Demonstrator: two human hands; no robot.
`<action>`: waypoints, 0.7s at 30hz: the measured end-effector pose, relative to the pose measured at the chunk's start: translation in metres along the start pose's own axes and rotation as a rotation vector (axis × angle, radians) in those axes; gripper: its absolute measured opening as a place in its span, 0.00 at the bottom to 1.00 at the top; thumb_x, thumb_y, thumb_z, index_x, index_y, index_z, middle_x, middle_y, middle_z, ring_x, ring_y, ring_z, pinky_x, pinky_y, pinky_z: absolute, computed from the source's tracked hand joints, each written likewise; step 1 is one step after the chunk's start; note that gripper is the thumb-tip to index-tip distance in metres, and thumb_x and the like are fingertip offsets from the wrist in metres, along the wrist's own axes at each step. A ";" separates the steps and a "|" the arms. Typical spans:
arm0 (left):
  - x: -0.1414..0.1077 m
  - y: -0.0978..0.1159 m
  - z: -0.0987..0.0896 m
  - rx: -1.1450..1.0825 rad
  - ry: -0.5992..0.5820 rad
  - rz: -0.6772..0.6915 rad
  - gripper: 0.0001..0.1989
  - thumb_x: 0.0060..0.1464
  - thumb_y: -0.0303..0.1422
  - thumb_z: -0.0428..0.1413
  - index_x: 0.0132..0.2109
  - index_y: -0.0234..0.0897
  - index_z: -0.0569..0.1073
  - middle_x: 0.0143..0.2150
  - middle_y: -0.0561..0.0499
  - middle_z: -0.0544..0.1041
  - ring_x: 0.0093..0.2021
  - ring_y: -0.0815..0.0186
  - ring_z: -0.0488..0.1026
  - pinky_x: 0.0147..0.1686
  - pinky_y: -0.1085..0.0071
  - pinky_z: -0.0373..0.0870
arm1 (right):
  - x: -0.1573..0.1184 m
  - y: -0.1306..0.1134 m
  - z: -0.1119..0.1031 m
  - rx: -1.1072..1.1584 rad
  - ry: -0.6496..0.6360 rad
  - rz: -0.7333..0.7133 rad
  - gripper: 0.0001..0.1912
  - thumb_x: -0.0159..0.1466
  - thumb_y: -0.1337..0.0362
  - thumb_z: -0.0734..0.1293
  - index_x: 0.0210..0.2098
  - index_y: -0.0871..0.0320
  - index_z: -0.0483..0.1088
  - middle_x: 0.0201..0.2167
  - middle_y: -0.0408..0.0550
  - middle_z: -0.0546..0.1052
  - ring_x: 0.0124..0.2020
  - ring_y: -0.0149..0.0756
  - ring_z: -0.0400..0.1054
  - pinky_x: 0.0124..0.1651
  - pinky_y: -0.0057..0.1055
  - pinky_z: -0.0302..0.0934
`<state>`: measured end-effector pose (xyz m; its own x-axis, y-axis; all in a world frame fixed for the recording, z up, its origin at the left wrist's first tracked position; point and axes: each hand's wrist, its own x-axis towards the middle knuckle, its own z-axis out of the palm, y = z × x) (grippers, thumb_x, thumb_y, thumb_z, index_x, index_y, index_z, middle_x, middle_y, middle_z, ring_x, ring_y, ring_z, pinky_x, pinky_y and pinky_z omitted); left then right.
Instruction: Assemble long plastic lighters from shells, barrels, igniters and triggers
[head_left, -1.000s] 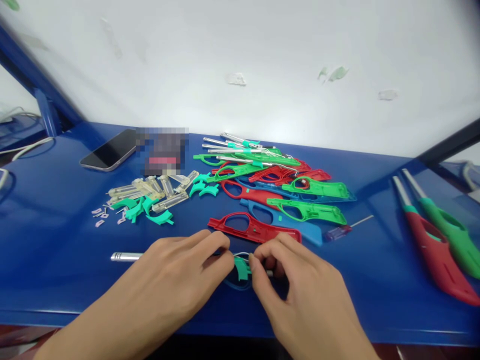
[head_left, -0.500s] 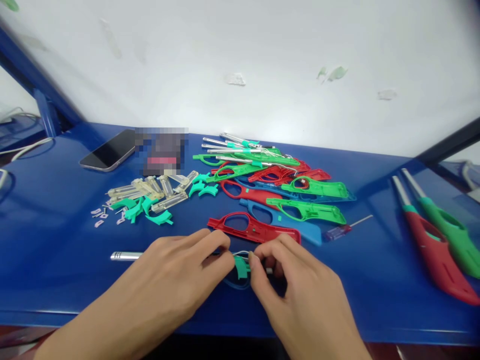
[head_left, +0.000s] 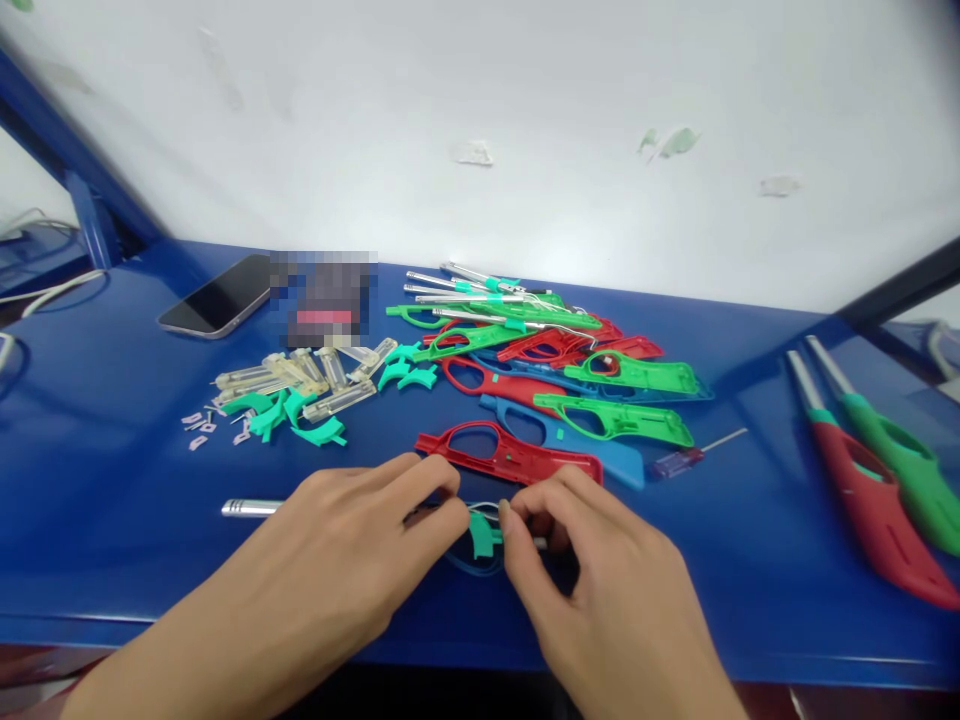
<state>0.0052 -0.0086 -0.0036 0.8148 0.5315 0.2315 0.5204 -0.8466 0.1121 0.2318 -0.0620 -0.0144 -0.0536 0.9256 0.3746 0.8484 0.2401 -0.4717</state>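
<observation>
At the front of the table lies an opened lighter, its metal tube (head_left: pixel 251 508) sticking out to the left and a blue loop-shaped handle half (head_left: pixel 476 568) showing below. A green trigger (head_left: pixel 482 538) sits between my two hands, with a thin pale wire (head_left: pixel 484 507) just above it. My left hand (head_left: pixel 375 540) is closed over the lighter, thumb and forefinger pressed together left of the trigger. On the trigger's right, my right hand (head_left: pixel 592 545) pinches the lighter's inner parts by the wire. Its fingers hide what exactly they grip.
Behind my hands lie a red handle half (head_left: pixel 517 463), a pile of coloured halves and metal tubes (head_left: pixel 480 300), clear fuel tanks (head_left: pixel 341 400), green triggers (head_left: pixel 319 430) and a screwdriver (head_left: pixel 679 462). A phone (head_left: pixel 217 298) is back left; two whole lighters (head_left: pixel 870 505) are right.
Both hands keep nearly the same place and grip. The small pale end at my right fingers has shifted slightly, and the view has tilted a little.
</observation>
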 end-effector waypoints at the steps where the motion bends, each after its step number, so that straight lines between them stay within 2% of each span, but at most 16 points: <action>1: 0.000 0.000 0.000 0.000 -0.001 0.003 0.26 0.54 0.13 0.48 0.52 0.45 0.71 0.53 0.50 0.81 0.41 0.59 0.79 0.31 0.63 0.64 | 0.000 0.000 -0.002 0.012 -0.016 -0.001 0.12 0.73 0.62 0.65 0.31 0.50 0.73 0.27 0.39 0.77 0.26 0.34 0.76 0.28 0.30 0.64; 6: 0.000 0.001 0.001 0.002 0.014 0.011 0.26 0.54 0.12 0.47 0.52 0.44 0.71 0.53 0.50 0.80 0.42 0.60 0.79 0.31 0.63 0.63 | 0.004 -0.001 -0.007 0.020 -0.099 -0.012 0.14 0.73 0.61 0.65 0.31 0.50 0.73 0.29 0.41 0.79 0.28 0.36 0.78 0.29 0.32 0.64; 12: -0.006 0.001 0.000 -0.033 -0.050 -0.009 0.27 0.54 0.13 0.48 0.53 0.46 0.70 0.55 0.51 0.78 0.44 0.59 0.78 0.35 0.62 0.66 | 0.010 -0.001 -0.011 0.007 -0.243 -0.052 0.13 0.71 0.66 0.64 0.31 0.49 0.74 0.30 0.41 0.79 0.25 0.38 0.78 0.27 0.35 0.64; 17: -0.004 0.002 -0.002 -0.032 -0.039 -0.002 0.27 0.51 0.13 0.48 0.51 0.46 0.70 0.53 0.52 0.79 0.41 0.60 0.77 0.33 0.62 0.64 | 0.008 -0.001 -0.010 0.013 -0.213 -0.052 0.11 0.69 0.66 0.65 0.30 0.49 0.74 0.29 0.38 0.80 0.24 0.36 0.77 0.26 0.34 0.63; 21: -0.001 0.003 -0.005 -0.020 -0.016 0.006 0.26 0.49 0.13 0.48 0.48 0.45 0.70 0.51 0.51 0.80 0.39 0.60 0.77 0.30 0.63 0.62 | 0.007 -0.001 -0.008 0.009 -0.149 -0.048 0.09 0.65 0.67 0.67 0.28 0.50 0.72 0.26 0.36 0.78 0.21 0.32 0.73 0.22 0.31 0.61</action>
<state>0.0049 -0.0113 0.0009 0.8218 0.5269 0.2168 0.5105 -0.8499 0.1304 0.2348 -0.0579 -0.0045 -0.1716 0.9461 0.2748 0.8385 0.2867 -0.4635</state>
